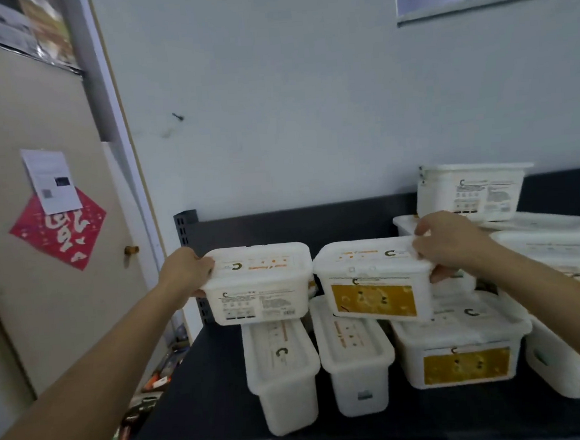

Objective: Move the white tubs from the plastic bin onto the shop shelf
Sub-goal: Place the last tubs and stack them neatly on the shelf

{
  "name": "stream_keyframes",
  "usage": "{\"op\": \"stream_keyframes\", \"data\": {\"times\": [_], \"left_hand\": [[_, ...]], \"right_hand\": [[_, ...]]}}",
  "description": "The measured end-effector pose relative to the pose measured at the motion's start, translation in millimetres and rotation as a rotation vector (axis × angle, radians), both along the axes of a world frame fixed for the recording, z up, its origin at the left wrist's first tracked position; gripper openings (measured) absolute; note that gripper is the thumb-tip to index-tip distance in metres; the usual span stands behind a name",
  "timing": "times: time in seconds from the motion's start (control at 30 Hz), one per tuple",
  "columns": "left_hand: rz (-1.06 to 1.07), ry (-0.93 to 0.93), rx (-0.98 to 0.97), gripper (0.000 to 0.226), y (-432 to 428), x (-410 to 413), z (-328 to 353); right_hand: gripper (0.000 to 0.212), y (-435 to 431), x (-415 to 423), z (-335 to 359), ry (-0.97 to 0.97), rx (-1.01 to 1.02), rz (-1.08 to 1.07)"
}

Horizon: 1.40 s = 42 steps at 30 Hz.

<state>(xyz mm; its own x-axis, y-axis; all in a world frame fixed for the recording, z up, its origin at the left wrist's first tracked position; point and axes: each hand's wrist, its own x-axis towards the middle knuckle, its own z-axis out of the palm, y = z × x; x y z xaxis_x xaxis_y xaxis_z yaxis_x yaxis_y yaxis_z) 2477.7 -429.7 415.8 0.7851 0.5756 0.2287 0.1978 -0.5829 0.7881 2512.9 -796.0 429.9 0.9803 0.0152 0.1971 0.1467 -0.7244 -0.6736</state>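
Two white rectangular lidded plastic tubs are held side by side above others on the dark shelf [197, 391]: the left hand [187, 271] grips the plain tub [257, 284], the right hand [450, 243] the yellow-labelled tub [375, 279]; label print is blurred

Two tubs [258, 284] side by side atop others on shelf [205, 397], door [45, 271] left

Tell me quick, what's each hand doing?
Left hand: closed on a white tub.
Right hand: closed on a yellow-labelled tub.
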Motion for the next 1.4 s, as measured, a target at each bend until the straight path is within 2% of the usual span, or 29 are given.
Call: {"op": "stream_keyframes", "data": {"times": [0.13, 0.23, 0.33, 0.47, 0.53, 0.7, 0.9, 1.07, 1.17, 1.23, 1.3, 1.4], "left_hand": [[0.029, 0.000, -0.030, 0.018, 0.6, 16.3, -2.9], [0.037, 0.033, -0.037, 0.020, -1.0, 25.5, 0.6], [0.018, 0.040, -0.026, 0.024, -2.6, 35.0, 4.1], [0.004, 0.033, -0.027, 0.025, -0.8, 46.8, 2.1], [0.007, 0.040, -0.034, 0.024, 3.3, 53.3, 0.5], [-0.014, 0.061, -0.065, 0.021, 8.7, 63.6, -5.6], [-0.030, 0.089, -0.161, 0.006, 11.6, 72.3, -6.9], [-0.141, 0.242, -0.192, 0.007, 8.7, 74.9, 7.6], [-0.219, 0.369, -0.137, 0.011, 17.1, 74.0, 14.0], [-0.252, 0.386, -0.138, 0.012, 22.5, 69.9, 16.3], [-0.269, 0.365, -0.238, 0.010, 28.7, 62.6, 16.8], [-0.401, 0.389, -0.313, 0.023, 32.3, 51.1, 15.0]], "right_hand": [[0.011, -6.9, 6.0, -2.4, 0.013, -0.109, 0.072], [0.013, -12.6, 6.3, 0.2, -0.013, -0.321, 0.081], [0.016, -11.4, 9.4, -0.3, -0.197, -0.616, 0.004], [0.026, 1.0, 13.0, 3.9, -0.430, -0.718, -0.114], [0.027, 11.1, 19.7, 7.2, -0.481, -0.715, -0.072], [0.027, 50.7, 34.9, 9.0, -0.439, -0.663, 0.120], [0.020, 89.7, 38.0, 7.8, -0.401, -0.660, 0.190], [0.017, 119.3, 38.6, 5.5, -0.388, -0.482, 0.361], [0.029, 141.7, 34.6, 7.5, -0.302, -0.354, 0.469], [0.036, 156.9, 34.7, 8.4, -0.216, -0.291, 0.481], [0.032, 173.0, 39.1, 7.2, -0.094, -0.223, 0.470], [0.022, 199.3, 48.3, 2.7, 0.108, -0.095, 0.431]]}}
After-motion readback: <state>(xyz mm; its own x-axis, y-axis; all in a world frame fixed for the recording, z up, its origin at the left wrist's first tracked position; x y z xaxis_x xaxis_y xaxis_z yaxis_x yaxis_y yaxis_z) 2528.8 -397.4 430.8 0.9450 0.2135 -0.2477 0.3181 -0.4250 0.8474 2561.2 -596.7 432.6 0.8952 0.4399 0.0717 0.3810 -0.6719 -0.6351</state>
